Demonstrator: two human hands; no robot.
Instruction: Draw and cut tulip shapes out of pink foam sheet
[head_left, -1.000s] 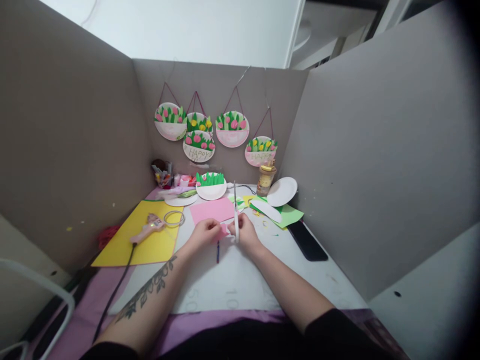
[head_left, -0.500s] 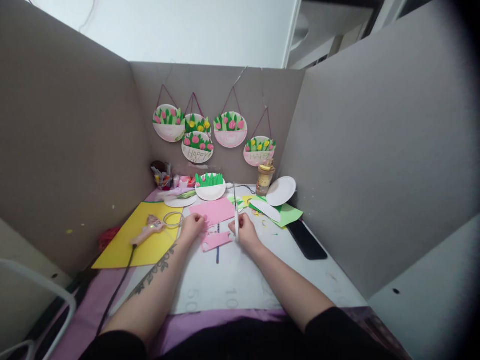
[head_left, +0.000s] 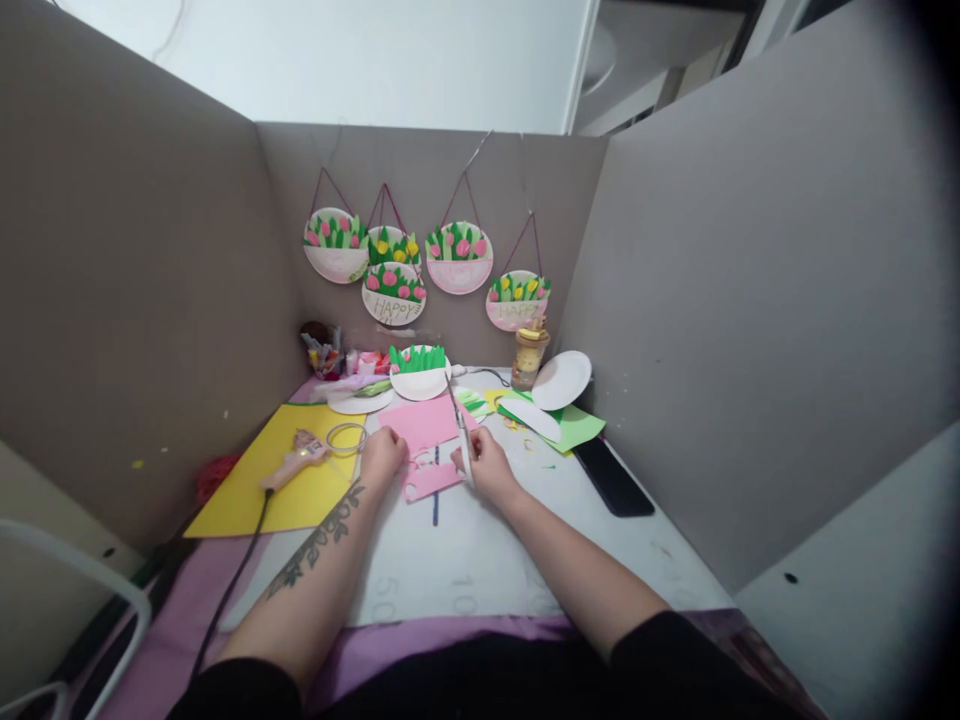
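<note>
My right hand (head_left: pixel 491 468) is closed around white-handled scissors (head_left: pixel 463 440), their blades pointing away and leaning left over the pink paper. Left of it, my left hand (head_left: pixel 382 457) is closed in a pinch beside the papers; whatever its fingers hold is hidden. Between and beyond the hands lies a large pink sheet (head_left: pixel 424 424). Nearer to me, a smaller pink scrap with cut edges (head_left: pixel 433 482) rests over a dark blue pen or stick (head_left: pixel 436 512). Behind them, a white paper plate with green paper grass (head_left: pixel 420 378) leans upright.
A pink hot glue gun (head_left: pixel 300 462) with a cord lies on a yellow sheet (head_left: pixel 262 510) at left. On the right are a phone (head_left: pixel 613 480), green sheets (head_left: pixel 581 430), a white plate (head_left: pixel 562 380) and a cup (head_left: pixel 529 358). Several flower plates (head_left: pixel 460 275) hang on the grey back panel.
The scissors have swung from nearly upright to leaning left. A small pink piece seen at my left fingertips is now out of sight, and that hand has turned slightly.
</note>
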